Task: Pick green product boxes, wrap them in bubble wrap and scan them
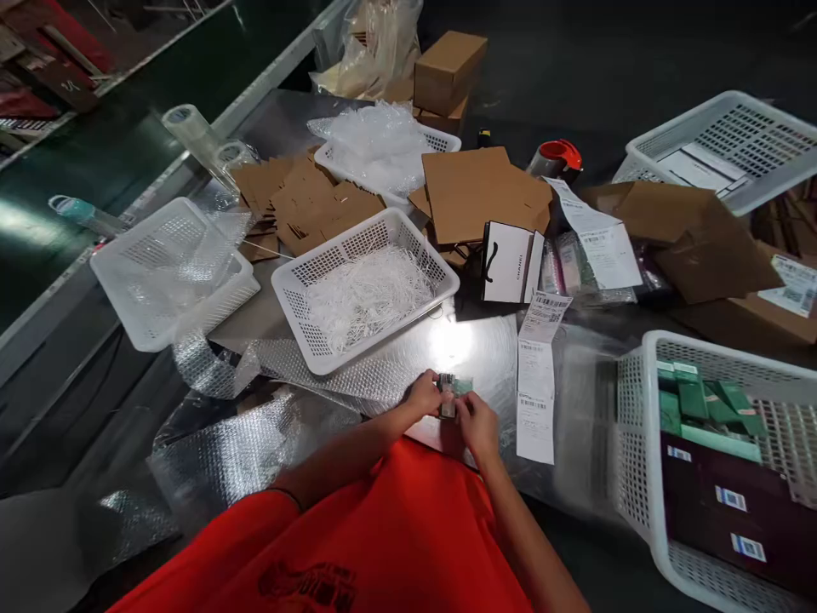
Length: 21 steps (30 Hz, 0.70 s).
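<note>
At the near edge of the metal table, a small green box (462, 386) with a dark end and a pale label lies between my hands. My left hand (423, 395) grips its left side, fingers closed on the dark end. The fingers of my right hand (480, 426) are pinched at its right near corner. What exactly the fingertips press on is too small to make out. Just left of the hands runs a sheet of bubble wrap (332, 379). To the right hangs a strip of printed shipping labels (536, 387), lying flat on the table.
A white basket (299, 336) of shredded filler stands ahead. Beyond are flat cardboard pieces (478, 191) and a white CHANEL bag (511, 264). At right, another basket (638, 443) holds green boxes (693, 398). A tape dispenser (558, 157) sits farther back.
</note>
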Each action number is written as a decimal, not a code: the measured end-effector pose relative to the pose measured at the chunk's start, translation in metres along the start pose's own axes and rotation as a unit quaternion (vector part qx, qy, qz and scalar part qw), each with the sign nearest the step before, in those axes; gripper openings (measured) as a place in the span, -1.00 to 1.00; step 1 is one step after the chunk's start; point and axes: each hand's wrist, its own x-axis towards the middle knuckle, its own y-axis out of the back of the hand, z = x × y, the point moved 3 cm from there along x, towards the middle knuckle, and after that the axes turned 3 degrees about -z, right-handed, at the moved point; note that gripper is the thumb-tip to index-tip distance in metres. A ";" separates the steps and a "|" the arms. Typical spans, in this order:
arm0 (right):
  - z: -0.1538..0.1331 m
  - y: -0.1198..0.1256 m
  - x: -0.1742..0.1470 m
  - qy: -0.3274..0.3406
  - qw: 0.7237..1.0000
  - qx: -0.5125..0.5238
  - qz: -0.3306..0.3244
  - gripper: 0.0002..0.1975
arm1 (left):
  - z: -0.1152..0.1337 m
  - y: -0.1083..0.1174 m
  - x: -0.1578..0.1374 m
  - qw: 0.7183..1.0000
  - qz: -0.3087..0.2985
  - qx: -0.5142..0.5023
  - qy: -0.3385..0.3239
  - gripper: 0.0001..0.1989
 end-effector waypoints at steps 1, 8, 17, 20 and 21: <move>0.000 0.001 -0.002 -0.001 1.000 0.009 0.005 -0.64 | 0.001 0.000 -0.001 1.000 -0.004 0.000 -0.001 -0.65; 0.008 0.007 -0.002 -0.007 0.999 0.033 0.010 -0.44 | 0.001 0.002 -0.004 0.999 -0.032 -0.011 -0.004 -0.67; -0.007 0.029 -0.019 -0.012 0.981 -0.084 0.175 -0.51 | -0.004 0.025 0.003 0.991 -0.034 0.106 -0.074 -0.72; -0.037 0.007 -0.024 0.060 0.974 -0.145 0.161 -0.67 | -0.006 0.049 -0.001 0.971 0.000 0.205 -0.123 -0.72; -0.044 -0.002 -0.024 0.063 0.974 -0.159 0.145 -0.70 | -0.007 0.058 -0.003 0.960 0.011 0.240 -0.144 -0.70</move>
